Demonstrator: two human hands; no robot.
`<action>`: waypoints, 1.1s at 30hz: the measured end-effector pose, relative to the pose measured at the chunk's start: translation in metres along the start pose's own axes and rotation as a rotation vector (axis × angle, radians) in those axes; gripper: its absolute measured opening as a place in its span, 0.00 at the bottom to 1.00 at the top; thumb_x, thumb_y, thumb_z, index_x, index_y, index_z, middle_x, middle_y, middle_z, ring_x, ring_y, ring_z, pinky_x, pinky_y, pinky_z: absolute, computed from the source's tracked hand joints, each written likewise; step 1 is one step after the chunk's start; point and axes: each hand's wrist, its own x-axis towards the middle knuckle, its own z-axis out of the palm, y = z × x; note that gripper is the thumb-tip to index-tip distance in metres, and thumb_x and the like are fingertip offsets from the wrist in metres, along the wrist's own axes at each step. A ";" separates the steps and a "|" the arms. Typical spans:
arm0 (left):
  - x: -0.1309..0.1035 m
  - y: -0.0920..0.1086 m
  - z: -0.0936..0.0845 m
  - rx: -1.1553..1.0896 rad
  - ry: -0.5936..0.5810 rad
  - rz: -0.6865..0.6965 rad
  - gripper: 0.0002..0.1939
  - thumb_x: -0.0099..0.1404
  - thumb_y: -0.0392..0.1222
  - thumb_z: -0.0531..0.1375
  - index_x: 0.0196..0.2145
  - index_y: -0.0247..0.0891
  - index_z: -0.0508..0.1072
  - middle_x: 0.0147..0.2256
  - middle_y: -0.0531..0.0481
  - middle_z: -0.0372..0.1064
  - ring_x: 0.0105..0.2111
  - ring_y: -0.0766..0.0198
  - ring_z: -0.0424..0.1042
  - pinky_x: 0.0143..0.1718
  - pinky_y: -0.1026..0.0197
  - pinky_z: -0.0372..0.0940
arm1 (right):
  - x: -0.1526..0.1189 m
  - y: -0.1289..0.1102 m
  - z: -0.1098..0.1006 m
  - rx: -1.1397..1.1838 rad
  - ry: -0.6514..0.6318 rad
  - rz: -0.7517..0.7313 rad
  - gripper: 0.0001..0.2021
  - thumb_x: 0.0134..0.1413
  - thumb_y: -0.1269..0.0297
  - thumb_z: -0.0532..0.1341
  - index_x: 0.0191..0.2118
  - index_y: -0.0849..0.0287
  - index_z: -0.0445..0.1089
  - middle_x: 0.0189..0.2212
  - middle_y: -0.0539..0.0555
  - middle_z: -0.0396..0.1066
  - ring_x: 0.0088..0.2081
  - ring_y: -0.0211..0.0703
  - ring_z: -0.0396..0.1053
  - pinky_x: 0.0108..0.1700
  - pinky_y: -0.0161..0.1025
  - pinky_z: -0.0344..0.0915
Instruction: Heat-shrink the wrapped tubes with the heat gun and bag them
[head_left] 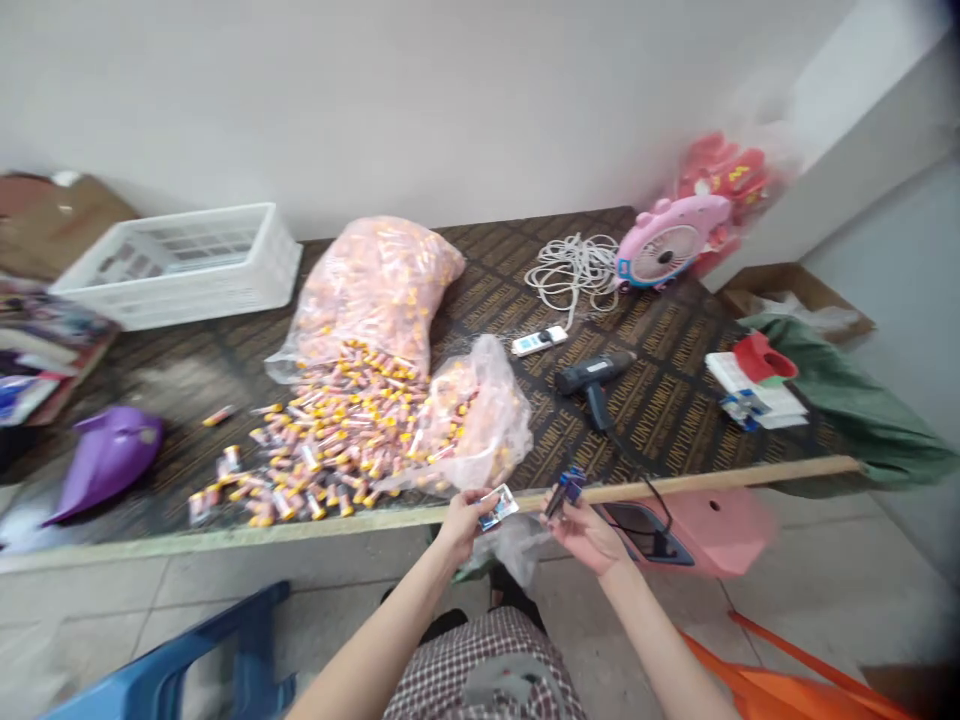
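My left hand (463, 522) pinches a small white card with a blue print (498, 507) just off the table's front edge. In my right hand (589, 535) is a small dark blue packet (567, 487), gripped between thumb and fingers; its exact kind is too blurred to make out. Beyond my left hand sits a clear plastic bag (491, 415) with small pink-and-yellow pieces inside. A spread heap of the same pink-and-yellow pieces (330, 430) lies to its left, spilling from a large full bag (375, 285). Past my right hand rests a black heat gun (592, 380).
A white plastic basket (195, 285) and a purple scoop (112, 460) stand at left. White cable (574, 270), a power strip (540, 340) and a pink fan (667, 245) are at back right. Below are a blue stool (187, 650) and a pink stool (720, 530).
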 end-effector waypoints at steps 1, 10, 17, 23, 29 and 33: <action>-0.018 0.005 -0.025 -0.089 0.003 0.001 0.22 0.43 0.48 0.68 0.33 0.33 0.71 0.26 0.51 0.69 0.25 0.67 0.67 0.31 0.60 0.63 | -0.005 0.010 0.020 0.034 -0.064 0.043 0.16 0.34 0.58 0.69 0.33 0.55 0.71 0.33 0.52 0.73 0.37 0.45 0.70 0.43 0.44 0.64; -0.167 0.012 -0.244 -0.278 0.198 0.282 0.21 0.40 0.34 0.65 0.36 0.32 0.72 0.34 0.45 0.72 0.32 0.64 0.69 0.34 0.63 0.63 | -0.010 0.134 0.248 -0.130 -0.564 0.347 0.18 0.37 0.66 0.69 0.39 0.60 0.72 0.38 0.57 0.73 0.40 0.44 0.69 0.45 0.40 0.61; -0.233 -0.019 -0.380 -0.205 0.593 0.514 0.19 0.41 0.35 0.65 0.34 0.33 0.71 0.28 0.50 0.70 0.27 0.67 0.67 0.30 0.66 0.61 | -0.008 0.260 0.387 -0.327 -0.669 0.407 0.15 0.35 0.67 0.70 0.35 0.60 0.71 0.30 0.53 0.73 0.32 0.42 0.70 0.37 0.39 0.64; -0.243 -0.001 -0.464 -0.268 0.441 0.452 0.25 0.44 0.47 0.67 0.39 0.33 0.71 0.32 0.47 0.71 0.32 0.65 0.68 0.34 0.64 0.62 | 0.016 0.296 0.451 -0.328 -0.634 0.450 0.14 0.34 0.66 0.70 0.32 0.61 0.71 0.30 0.53 0.74 0.31 0.41 0.71 0.38 0.38 0.64; -0.193 0.062 -0.600 -0.436 0.562 0.312 0.20 0.56 0.50 0.58 0.41 0.32 0.67 0.41 0.42 0.66 0.35 0.66 0.68 0.35 0.64 0.64 | 0.099 0.341 0.526 -0.262 -0.499 0.438 0.17 0.28 0.66 0.72 0.31 0.59 0.71 0.31 0.53 0.74 0.32 0.43 0.72 0.38 0.41 0.66; -0.141 0.122 -0.677 -0.721 0.641 0.131 0.23 0.63 0.52 0.49 0.47 0.28 0.59 0.43 0.36 0.62 0.32 0.64 0.70 0.36 0.61 0.65 | 0.157 0.403 0.613 -0.218 -0.520 0.435 0.20 0.22 0.63 0.73 0.28 0.57 0.69 0.28 0.49 0.73 0.29 0.41 0.71 0.34 0.40 0.66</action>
